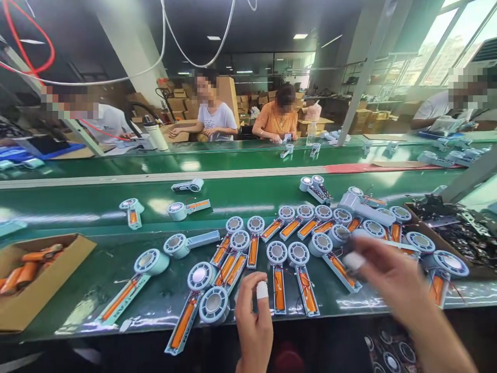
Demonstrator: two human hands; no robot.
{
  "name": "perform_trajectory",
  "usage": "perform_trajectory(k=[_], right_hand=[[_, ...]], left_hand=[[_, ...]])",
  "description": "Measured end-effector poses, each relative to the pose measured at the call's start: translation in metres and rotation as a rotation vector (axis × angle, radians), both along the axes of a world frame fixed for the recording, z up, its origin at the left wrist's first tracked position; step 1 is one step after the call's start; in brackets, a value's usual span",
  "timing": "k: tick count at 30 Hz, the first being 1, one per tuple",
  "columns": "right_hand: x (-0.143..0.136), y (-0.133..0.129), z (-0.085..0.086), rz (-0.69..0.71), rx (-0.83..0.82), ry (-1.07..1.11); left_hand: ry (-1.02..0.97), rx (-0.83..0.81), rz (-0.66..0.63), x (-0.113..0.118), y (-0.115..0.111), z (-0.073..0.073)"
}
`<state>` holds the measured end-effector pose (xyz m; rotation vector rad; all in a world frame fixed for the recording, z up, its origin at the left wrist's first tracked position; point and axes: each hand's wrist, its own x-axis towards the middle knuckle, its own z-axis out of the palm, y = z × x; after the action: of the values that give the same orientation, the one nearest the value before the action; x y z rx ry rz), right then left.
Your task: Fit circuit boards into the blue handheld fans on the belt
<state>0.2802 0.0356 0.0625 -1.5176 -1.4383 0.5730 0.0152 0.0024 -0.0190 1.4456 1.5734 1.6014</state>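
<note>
Right hand (390,272) — green bench (89,285) — cartons (180,105), probably

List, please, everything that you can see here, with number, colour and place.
Unfinished handheld fans: many, light blue, centre
Cardboard boxes: many, brown, left, right, background
Cylindrical batteries: many, orange, left box and fans
Small parts: many, dark, right box
Round parts: several, dark and silver, lower right
Work surface: one, green, centre
Flask: one, white, upper left
Cables: several, red and white, overhead
Co-workers: four, white or orange tops, beyond
Left hand: one, white finger cover, lower centre
Right hand: one, blurred, white finger cover, right
</note>
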Motion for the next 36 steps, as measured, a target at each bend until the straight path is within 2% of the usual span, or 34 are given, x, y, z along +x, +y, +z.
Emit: perform_trajectory(k=[1,3,5,8,10,12,14,16,18,20,22,25,28,30,33,36], right_hand=[[-0.036,-0.009,-0.008,0.156,-0.071,0.074],[-0.095,-0.021,-0.019,0.365,-0.149,0.195],[-0.130,-0.026,-0.024,0.485,-0.157,0.211],[-0.142,-0.026,-0.021,0.708,-0.159,0.079],[-0.136,-0.024,-0.019,0.776,-0.184,-0.031],[-0.127,-0.019,-0.020,0.707,-0.177,-0.142],[-0.119,-0.013,-0.024,0.629,-0.133,-0.294],[-0.113,-0.006,-0.030,0.639,-0.077,-0.453],[-0.110,0.000,-0.037,0.698,-0.043,-0.531],[-0.108,0.004,-0.044,0.698,-0.041,-0.442],[-0.107,0.007,-0.050,0.620,-0.059,-0.254],[-0.106,0.009,-0.056,0.515,-0.052,-0.033],[-0.106,0.007,-0.060,0.499,-0.043,0.071],[-0.106,0.005,-0.062,0.479,-0.094,0.141],[-0.108,0.003,-0.064,0.450,-0.176,0.217],[-0.109,0.003,-0.065,0.434,-0.181,0.215]], left_hand=[[-0.033,-0.029,-0.076,-0.002,-0.004,0.004],[-0.122,-0.148,-0.211,-0.008,-0.010,0.010],[-0.217,-0.306,-0.205,-0.014,-0.013,0.011],[-0.320,-0.467,-0.101,-0.021,-0.012,0.009],[-0.381,-0.491,-0.133,-0.023,-0.011,0.008],[-0.430,-0.489,-0.151,-0.023,-0.009,0.008],[-0.449,-0.494,-0.090,-0.023,-0.007,0.009],[-0.425,-0.517,-0.028,-0.024,-0.005,0.010],[-0.371,-0.555,-0.019,-0.025,-0.005,0.009],[-0.310,-0.586,-0.035,-0.023,-0.006,0.010],[-0.259,-0.571,-0.066,-0.018,-0.007,0.012],[-0.134,-0.491,-0.185,-0.008,-0.006,0.017],[0.121,-0.474,-0.206,0.001,0.000,0.021],[0.242,-0.480,-0.183,0.006,0.005,0.021],[0.278,-0.488,-0.193,0.013,0.011,0.021],[0.264,-0.503,-0.210,0.016,0.014,0.021]])
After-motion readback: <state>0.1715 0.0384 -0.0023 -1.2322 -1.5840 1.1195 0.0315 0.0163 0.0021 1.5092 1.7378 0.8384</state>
